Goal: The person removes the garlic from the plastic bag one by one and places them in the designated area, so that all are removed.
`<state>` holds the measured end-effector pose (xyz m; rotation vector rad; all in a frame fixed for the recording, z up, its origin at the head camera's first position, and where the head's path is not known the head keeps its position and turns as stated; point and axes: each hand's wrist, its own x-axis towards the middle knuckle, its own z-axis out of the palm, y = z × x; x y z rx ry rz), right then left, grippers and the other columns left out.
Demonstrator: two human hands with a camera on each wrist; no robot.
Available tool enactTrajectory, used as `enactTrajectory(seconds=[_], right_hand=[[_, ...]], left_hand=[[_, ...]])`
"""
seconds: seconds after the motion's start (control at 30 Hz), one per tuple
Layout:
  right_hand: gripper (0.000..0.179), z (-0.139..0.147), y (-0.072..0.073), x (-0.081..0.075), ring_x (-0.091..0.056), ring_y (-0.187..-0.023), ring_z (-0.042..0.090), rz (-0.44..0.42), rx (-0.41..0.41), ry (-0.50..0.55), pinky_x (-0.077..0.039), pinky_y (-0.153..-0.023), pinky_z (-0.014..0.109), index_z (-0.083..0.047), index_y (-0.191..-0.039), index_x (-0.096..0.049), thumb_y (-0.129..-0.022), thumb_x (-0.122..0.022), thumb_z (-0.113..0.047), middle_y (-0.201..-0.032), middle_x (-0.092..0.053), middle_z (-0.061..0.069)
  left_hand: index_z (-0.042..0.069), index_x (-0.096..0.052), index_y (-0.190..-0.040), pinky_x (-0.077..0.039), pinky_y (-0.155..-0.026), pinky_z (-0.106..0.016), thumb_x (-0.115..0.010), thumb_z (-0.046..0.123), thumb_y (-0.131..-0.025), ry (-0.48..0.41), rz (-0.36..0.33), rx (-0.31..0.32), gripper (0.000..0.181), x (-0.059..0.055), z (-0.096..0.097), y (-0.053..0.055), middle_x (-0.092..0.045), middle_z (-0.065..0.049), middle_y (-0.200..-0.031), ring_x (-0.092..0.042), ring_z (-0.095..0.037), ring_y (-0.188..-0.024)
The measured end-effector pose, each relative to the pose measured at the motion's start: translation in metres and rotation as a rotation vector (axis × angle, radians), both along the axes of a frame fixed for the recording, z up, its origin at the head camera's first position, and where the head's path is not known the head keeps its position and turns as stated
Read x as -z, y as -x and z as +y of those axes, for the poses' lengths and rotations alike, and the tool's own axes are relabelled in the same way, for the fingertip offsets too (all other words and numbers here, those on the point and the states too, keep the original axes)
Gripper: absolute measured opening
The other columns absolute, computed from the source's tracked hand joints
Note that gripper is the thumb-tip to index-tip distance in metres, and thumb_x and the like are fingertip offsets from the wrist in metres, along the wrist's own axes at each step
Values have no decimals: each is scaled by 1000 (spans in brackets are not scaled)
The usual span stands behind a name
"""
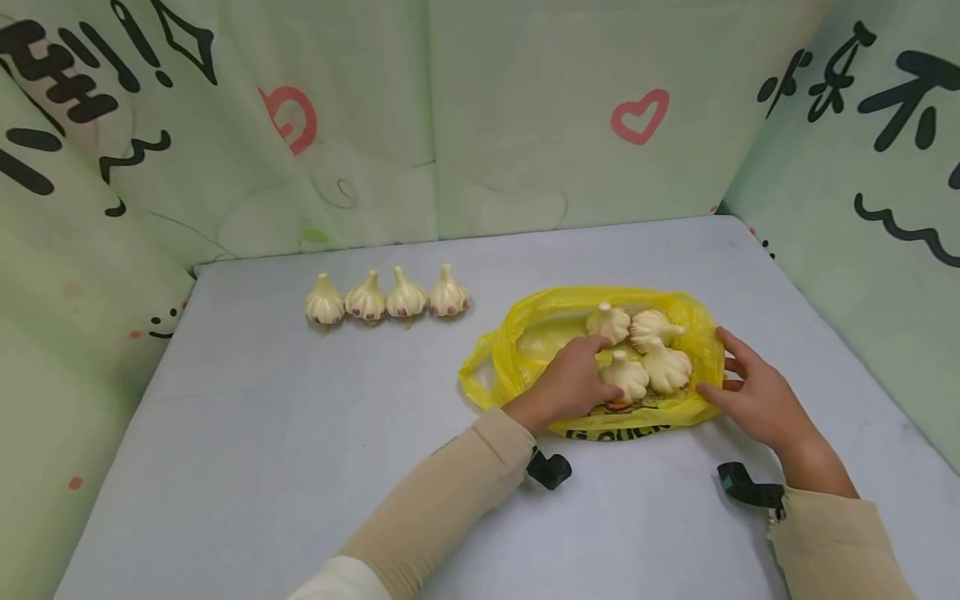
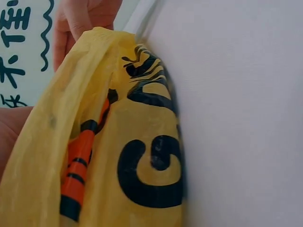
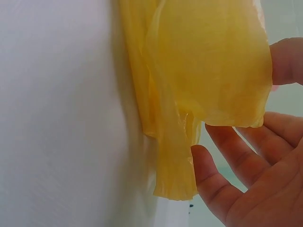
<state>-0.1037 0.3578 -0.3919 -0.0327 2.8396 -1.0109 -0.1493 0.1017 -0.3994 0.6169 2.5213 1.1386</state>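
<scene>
A yellow plastic bag (image 1: 517, 342) lies with its mouth spread, and several garlic bulbs (image 1: 667, 369) sit inside. My left hand (image 1: 566, 379) reaches over its near rim, fingers and thumb spread at the left side of the nearest garlic bulb (image 1: 627, 377). Beside the bag's right end is my right hand (image 1: 757, 396), its fingertips and thumb apart along the edge. In the right wrist view the thumb (image 3: 213, 182) meets the yellow plastic (image 3: 218, 66). The left wrist view shows the bag's printed side (image 2: 142, 113), which hides most of the left hand.
Several more garlic bulbs (image 1: 406, 297) stand in a row at the back left of the white table (image 1: 300, 450), stems up. A bag handle (image 1: 476, 371) loops out to the left. Printed curtains (image 1: 517, 108) hang behind the table and along both sides.
</scene>
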Motion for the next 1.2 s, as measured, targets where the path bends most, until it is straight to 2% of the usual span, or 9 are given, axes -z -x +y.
enactTrajectory(seconds=[0.37, 0.67, 0.8, 0.93, 1.0, 1.07, 1.2], right_hand=[[85, -4, -1, -2, -50, -118, 57, -13, 7, 12, -43, -96, 64, 3, -158, -7, -99, -62, -24, -148, -32, 40], [85, -5, 0, -4, -50, -118, 58, -5, 5, 14, -43, -95, 63, 2, -158, -7, -99, -62, -23, -148, -32, 40], [85, -4, 0, -3, -49, -118, 58, -11, 4, 14, -42, -96, 64, 3, -158, -6, -99, -62, -22, -148, -31, 40], [85, -4, -1, -2, -49, -119, 58, -18, 4, 15, -41, -96, 64, 2, -158, -6, -99, -62, -23, -148, -31, 40], [86, -4, -1, -2, -49, -119, 58, -19, 5, 17, -41, -97, 64, 2, -159, -5, -99, -62, -23, -148, -31, 40], [86, -4, -1, -2, -49, -119, 58, -20, 6, 18, -41, -96, 64, 2, -159, -5, -99, -62, -23, -148, -31, 40], [86, -4, -2, -2, -49, -118, 58, -18, 8, 17, -42, -96, 64, 2, -159, -6, -99, -62, -23, -147, -32, 41]], left_hand=[[7, -46, -147, -41, -101, -20, -80, 28, -87, 37, 28, 32, 72, 8, 3, -4, -52, -4, -142, -49, -13, -128], [6, -44, -149, -39, -102, -19, -76, 21, -91, 4, 22, 89, 68, 10, 3, -2, -50, -4, -146, -47, -12, -131], [8, -45, -149, -41, -95, -17, -74, 19, -92, 5, 22, 106, 65, 11, 3, -2, -55, 0, -139, -52, -7, -114], [10, -46, -150, -40, -81, -18, -73, 18, -93, 4, 20, 124, 63, 12, 2, -2, -58, 4, -110, -50, -10, -92], [9, -46, -149, -40, -79, -19, -73, 17, -93, 4, 19, 126, 63, 12, 2, -2, -55, 6, -103, -49, -10, -90], [9, -47, -149, -40, -79, -18, -73, 18, -93, 5, 22, 125, 62, 13, 2, -2, -55, 6, -104, -49, -10, -90], [8, -48, -147, -40, -82, -18, -74, 18, -92, 2, 18, 115, 62, 13, 3, -2, -57, 3, -117, -48, -10, -96]])
